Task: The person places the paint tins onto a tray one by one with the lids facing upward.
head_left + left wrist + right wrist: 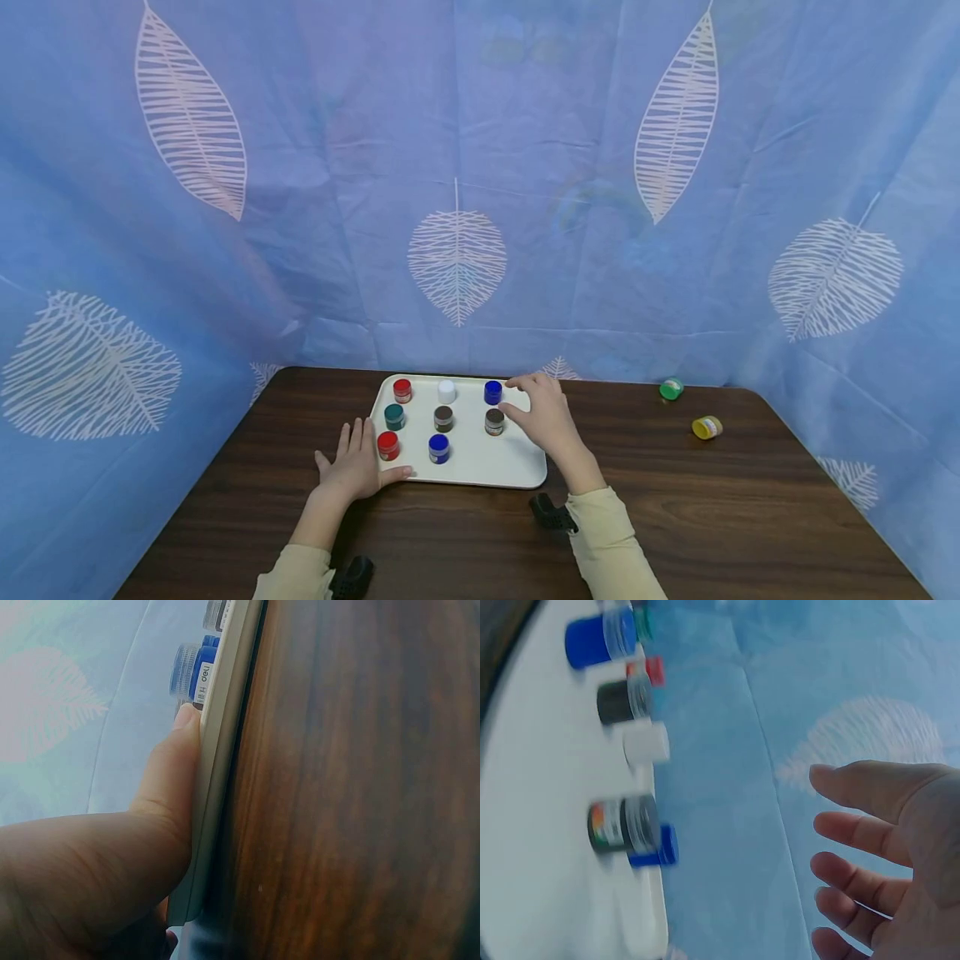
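A white tray (480, 467) bears several small paint jars in rows. At the back stand a red jar (402, 391), a white jar (447, 392) and a blue jar (492, 392). The middle row has a teal jar (394, 417) and two dark jars, one central (443, 418), the other (494, 422) to the right. Nearest the front are a red jar (387, 446) and a blue jar (438, 448). My left hand (352, 467) rests at the front left corner, thumb along the rim, fingers spread. My right hand (547, 417), holding nothing, hovers beside the right dark jar, fingers apart.
Off the tray, at the right, a green jar (671, 388) lies near the table's back edge. A yellow jar (707, 427) lies on its side a little nearer. Behind the brown wooden table (712, 508) hangs a blue leaf-patterned cloth (525, 275).
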Demonstrator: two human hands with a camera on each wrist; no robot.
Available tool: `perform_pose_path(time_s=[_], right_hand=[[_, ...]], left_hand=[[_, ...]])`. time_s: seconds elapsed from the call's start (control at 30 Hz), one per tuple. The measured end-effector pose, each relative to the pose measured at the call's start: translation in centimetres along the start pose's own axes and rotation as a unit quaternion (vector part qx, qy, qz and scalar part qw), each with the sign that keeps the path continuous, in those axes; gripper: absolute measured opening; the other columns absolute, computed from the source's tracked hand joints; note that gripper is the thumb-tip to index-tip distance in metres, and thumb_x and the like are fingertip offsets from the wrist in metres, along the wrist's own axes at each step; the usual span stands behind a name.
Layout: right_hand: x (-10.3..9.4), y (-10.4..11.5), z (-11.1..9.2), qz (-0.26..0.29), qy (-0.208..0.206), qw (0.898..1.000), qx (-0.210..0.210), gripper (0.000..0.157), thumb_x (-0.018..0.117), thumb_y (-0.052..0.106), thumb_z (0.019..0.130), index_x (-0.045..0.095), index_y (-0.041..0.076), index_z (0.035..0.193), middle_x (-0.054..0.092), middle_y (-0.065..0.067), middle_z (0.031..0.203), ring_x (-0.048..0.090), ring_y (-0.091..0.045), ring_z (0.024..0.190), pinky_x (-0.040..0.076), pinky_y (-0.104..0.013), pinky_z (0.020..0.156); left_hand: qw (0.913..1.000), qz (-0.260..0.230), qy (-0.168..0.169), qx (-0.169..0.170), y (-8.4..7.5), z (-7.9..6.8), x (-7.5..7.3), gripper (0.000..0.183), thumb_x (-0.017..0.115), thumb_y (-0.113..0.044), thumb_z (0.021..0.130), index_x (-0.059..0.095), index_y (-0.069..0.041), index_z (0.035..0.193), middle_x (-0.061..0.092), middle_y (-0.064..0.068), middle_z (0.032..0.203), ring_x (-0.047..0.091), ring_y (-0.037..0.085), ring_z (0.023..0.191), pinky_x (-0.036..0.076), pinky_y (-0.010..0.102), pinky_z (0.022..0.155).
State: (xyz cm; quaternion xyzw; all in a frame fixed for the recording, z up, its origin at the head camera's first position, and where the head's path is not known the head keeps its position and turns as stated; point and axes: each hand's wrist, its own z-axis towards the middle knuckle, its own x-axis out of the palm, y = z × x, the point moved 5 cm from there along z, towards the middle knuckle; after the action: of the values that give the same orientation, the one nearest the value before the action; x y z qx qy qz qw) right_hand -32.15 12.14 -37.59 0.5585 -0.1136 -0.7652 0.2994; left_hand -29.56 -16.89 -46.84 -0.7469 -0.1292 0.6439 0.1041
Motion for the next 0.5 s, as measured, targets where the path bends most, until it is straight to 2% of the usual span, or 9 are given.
perform_pose_path(time_s=[0.2,0.5], right_hand=[[-2.0,-2.8,0.3,0.016,-0.010,0.999,0.026,0.038,0.071,0.025,0.089,0.066,0.007,0.122,0.060,-0.018,0.123,0.047,-0.040,0.123,0.037,-0.060,0.102],[-5.0,-6.8,-0.1,0.025,-0.042,0.996,0.073,0.042,0.068,0.026,0.092,0.063,0.002,0.126,0.058,-0.025,0.123,0.048,-0.041,0.116,0.037,-0.059,0.099]], left_hand=[[1.0000,-0.004,0.001,-0.002,0.0,0.0,-0.1,0.126,0.063,-0.077,0.071,0.014,0.004,0.154,0.014,0.028,0.160,0.008,0.048,0.149,0.009,0.082,0.104],[1.0000,-0.001,0.001,-0.005,0.1,0.1,0.0,0.125,0.063,-0.077,0.071,0.014,0.003,0.154,0.014,0.028,0.160,0.007,0.047,0.149,0.007,0.081,0.105]])
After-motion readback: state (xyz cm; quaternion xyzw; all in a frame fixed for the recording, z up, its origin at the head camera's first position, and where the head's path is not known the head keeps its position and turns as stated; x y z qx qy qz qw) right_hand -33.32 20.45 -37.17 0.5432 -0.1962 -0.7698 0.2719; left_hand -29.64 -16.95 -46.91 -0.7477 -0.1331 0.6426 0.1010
